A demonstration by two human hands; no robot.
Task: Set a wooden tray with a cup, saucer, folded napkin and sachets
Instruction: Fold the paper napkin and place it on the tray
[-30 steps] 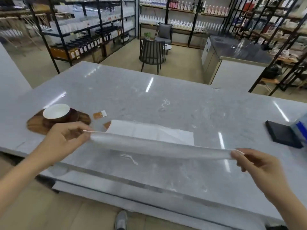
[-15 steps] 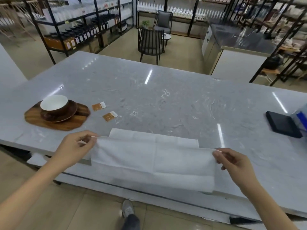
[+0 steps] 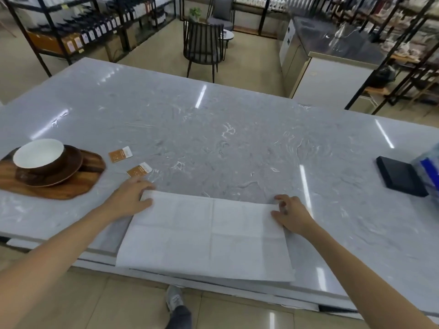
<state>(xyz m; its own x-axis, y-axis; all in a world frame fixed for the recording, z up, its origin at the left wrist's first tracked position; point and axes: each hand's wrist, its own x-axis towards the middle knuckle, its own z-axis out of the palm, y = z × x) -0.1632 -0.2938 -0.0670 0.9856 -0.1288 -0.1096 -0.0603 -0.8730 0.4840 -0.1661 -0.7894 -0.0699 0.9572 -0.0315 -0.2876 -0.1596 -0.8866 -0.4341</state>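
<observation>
A white napkin (image 3: 206,236) lies folded over on the grey marble table (image 3: 213,143), its near part hanging past the table's front edge. My left hand (image 3: 133,198) grips its far left corner and my right hand (image 3: 291,213) pinches its far right corner. At the left a wooden tray (image 3: 54,189) carries a brown saucer (image 3: 71,172) with a brown cup (image 3: 39,156), white inside. Two orange sachets lie on the table to the right of the tray, one (image 3: 120,155) farther than the other (image 3: 139,170).
A black flat box (image 3: 400,175) and a blue-and-clear plastic pack (image 3: 430,167) sit at the table's right end. Behind the table stand a dark chair (image 3: 202,47), a grey counter (image 3: 330,67) and black shelving. My shoe (image 3: 174,299) shows below the table edge.
The napkin was held up in the air and folded towards me; both hands have now brought its top edge down onto the table. The camera has tipped further down.
</observation>
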